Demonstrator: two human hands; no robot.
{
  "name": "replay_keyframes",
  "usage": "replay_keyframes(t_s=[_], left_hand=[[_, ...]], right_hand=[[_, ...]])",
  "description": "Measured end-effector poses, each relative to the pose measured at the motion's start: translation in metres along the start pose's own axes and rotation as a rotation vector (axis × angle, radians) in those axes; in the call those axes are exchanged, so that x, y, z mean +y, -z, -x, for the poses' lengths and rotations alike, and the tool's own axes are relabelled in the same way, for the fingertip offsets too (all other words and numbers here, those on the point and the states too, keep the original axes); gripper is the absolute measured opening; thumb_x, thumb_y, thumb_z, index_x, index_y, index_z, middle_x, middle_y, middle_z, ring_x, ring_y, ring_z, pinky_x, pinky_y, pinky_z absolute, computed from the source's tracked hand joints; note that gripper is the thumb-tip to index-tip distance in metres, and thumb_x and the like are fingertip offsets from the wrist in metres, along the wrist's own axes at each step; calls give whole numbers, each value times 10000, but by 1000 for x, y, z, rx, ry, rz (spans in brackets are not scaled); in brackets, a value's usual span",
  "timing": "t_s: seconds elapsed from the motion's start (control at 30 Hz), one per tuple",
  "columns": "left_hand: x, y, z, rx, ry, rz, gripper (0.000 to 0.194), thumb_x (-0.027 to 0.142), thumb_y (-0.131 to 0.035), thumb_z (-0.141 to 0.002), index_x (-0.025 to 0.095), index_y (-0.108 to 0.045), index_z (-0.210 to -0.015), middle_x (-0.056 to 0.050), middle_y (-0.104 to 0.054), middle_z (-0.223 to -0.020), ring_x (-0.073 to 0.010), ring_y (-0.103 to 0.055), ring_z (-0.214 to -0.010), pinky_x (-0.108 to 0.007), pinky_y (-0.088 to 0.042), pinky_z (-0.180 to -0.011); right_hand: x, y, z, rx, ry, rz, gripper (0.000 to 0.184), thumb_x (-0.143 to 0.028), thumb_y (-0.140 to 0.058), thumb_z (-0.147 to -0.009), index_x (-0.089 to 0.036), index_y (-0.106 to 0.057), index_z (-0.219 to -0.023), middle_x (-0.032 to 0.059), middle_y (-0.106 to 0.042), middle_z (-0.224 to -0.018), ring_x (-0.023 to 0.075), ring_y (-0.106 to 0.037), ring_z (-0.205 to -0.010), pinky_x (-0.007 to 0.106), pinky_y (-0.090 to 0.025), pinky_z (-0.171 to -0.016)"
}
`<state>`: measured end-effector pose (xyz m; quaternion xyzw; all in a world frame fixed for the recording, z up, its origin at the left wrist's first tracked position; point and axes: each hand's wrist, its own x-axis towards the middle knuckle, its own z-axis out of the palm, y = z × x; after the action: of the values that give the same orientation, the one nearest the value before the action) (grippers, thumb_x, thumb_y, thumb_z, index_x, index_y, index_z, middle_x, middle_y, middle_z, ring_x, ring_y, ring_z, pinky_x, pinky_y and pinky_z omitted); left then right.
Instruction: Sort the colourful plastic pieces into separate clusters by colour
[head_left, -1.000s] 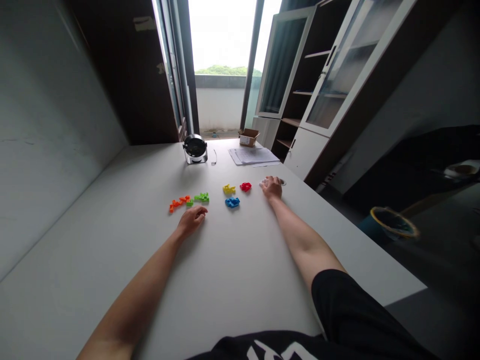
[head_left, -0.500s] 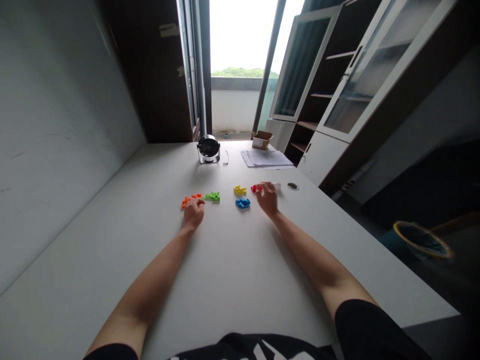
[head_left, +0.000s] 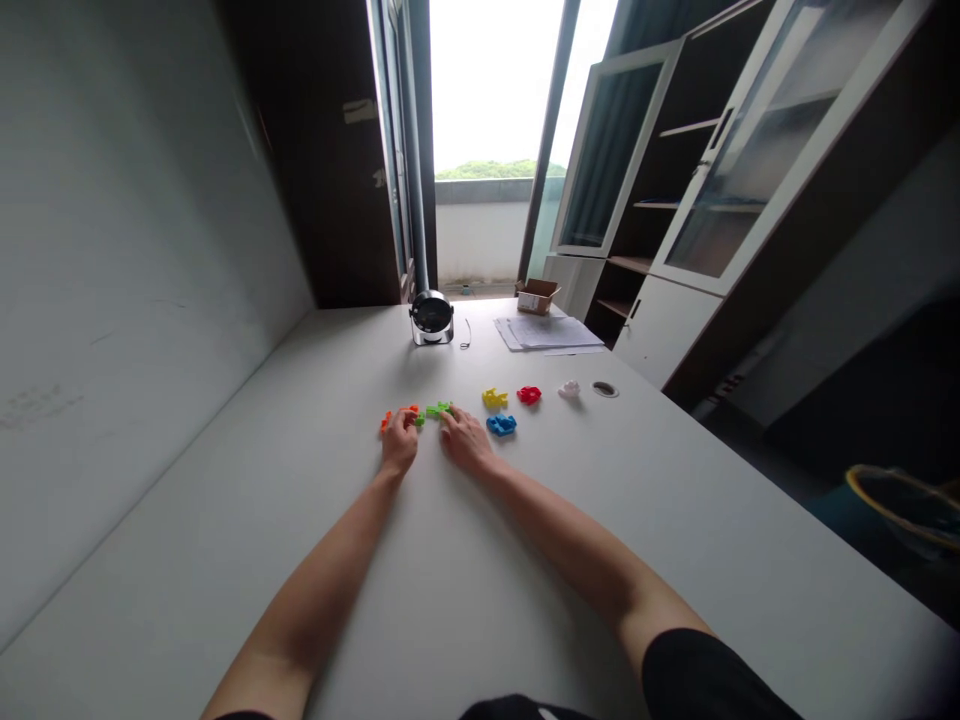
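Four piles, yellow (head_left: 495, 399), red (head_left: 529, 395), blue (head_left: 501, 425), white (head_left: 570, 389), are set apart on desk (head_left: 465, 590). Green pieces (head_left: 435, 411), split, touched by right hand (head_left: 468, 443); orange pieces (head_left: 385, 421) part-covered by left hand (head_left: 400, 444). Whether anything is gripped by fingers cannot be told.

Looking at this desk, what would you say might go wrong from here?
The white pieces lie near the round hole in the desk, so a nudge might send one in. The left hand is at the orange pieces with a green piece beside it, so colours might mix. The right hand, at the green pieces, might brush the nearby blue pieces.
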<state>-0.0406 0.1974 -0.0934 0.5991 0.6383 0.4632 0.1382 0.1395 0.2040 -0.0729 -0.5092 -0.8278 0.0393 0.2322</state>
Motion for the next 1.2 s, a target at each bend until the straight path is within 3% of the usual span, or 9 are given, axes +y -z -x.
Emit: replay_keyframes(t_s=[0.13,0.27,0.4,0.47,0.57,0.63,0.77,0.9,1.2], left_hand=[[2,-1,3,-63,-87,-30,265,100,-474,-817,206,-657,-976,-71,-698,-1059,-210,-629,-1012,-361,-471,-963],[5,2,5,-148,-152,-116,257,106,-499,-794,208,-691,-931,-71,-709,-1023,-249,-600,-1046,-413,-435,-1003],[11,4,8,-175,-172,-177,223,133,-528,-794,213,-706,-899,-77,-718,-985,-269,-602,-1002,-424,-437,-970],[14,4,10,-131,-168,-244,178,174,-555,-805,215,-703,-895,-91,-715,-978,-281,-603,-990,-431,-426,-966],[18,4,12,-35,-93,-360,129,274,-612,-813,215,-695,-892,-116,-708,-932,-305,-608,-982,-455,-391,-987],[18,6,13,-77,-45,-374,159,334,-590,-851,216,-695,-868,-104,-708,-844,-293,-627,-923,-453,-383,-989],[17,10,10,-172,-18,-272,301,353,-452,-936,208,-710,-876,-85,-726,-838,-237,-643,-806,-381,-439,-894],[17,10,7,-282,-78,-125,289,281,-453,-911,221,-727,-982,-40,-737,-810,-198,-659,-767,-311,-475,-803],[20,12,8,-418,-66,75,323,200,-445,-846,217,-725,-1006,-27,-755,-806,-165,-673,-713,-269,-507,-696]], right_hand=[[-2,-2,9,-60,106,3,317,-184,-533,-939,-220,-608,-1245,96,-646,-1224,230,-563,-1145,356,-407,-996],[-2,3,19,-53,131,-24,164,-198,-541,-943,-203,-670,-1045,88,-670,-1120,230,-565,-1094,350,-407,-972],[-4,8,33,-57,140,-81,254,-182,-571,-908,-216,-649,-1147,77,-663,-1156,226,-556,-1115,346,-407,-978],[-7,9,40,-67,130,-105,343,-248,-629,-886,-227,-621,-1228,80,-651,-1192,237,-546,-1142,356,-405,-992],[-10,8,45,-56,99,-117,440,-358,-697,-853,-255,-605,-1271,85,-633,-1230,262,-526,-1175,385,-393,-1015],[-11,6,45,-42,88,-118,420,-361,-689,-864,-261,-610,-1263,84,-632,-1229,263,-527,-1171,389,-393,-1013],[-8,1,43,-31,86,-149,386,-300,-664,-886,-230,-608,-1261,88,-649,-1189,249,-545,-1139,365,-405,-997],[-4,0,42,-19,89,-148,422,-253,-679,-871,-242,-592,-1285,86,-647,-1186,252,-542,-1131,357,-408,-990],[-5,5,43,-32,91,-137,203,-229,-657,-862,-219,-669,-1065,85,-646,-1091,242,-537,-1072,344,-410,-964]])
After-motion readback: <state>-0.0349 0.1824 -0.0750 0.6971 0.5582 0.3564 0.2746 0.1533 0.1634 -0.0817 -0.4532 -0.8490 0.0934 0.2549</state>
